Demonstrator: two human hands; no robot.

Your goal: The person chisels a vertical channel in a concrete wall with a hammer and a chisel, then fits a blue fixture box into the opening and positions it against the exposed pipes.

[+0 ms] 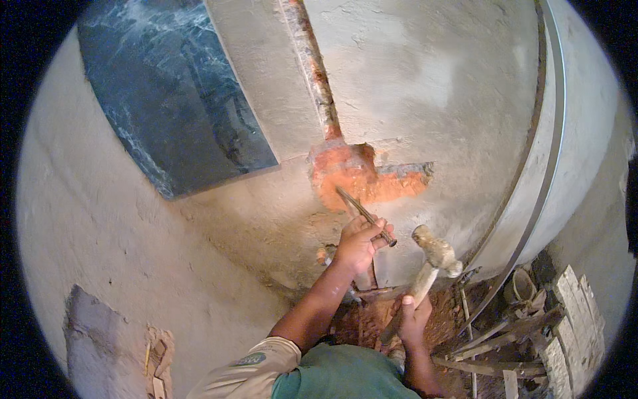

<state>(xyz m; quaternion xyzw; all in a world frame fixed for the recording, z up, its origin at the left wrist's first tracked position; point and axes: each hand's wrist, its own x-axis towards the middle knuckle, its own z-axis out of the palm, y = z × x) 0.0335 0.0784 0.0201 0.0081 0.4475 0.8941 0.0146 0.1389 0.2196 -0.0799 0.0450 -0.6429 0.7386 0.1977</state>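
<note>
My left hand (361, 245) is closed round a metal chisel (362, 212), whose tip rests against the exposed orange brick (355, 179) of a hole in the plastered wall. The chisel's struck end sticks out past my fingers toward the lower right. In my right hand (413, 320) is a hammer (425, 282), gripped by its pale handle. Its worn, plaster-smeared head (436, 251) is raised to the right of the chisel, apart from it. A narrow vertical groove (318, 83) runs up the wall from the hole, and a short slot extends to the right.
A dark blue panel (179, 100) is on the wall at the upper left. To the right, a long metal strip (555, 133) runs along the wall. Wooden boards (575, 326) and a bucket-like container (522, 287) stand at the lower right, above reddish rubble (359, 322).
</note>
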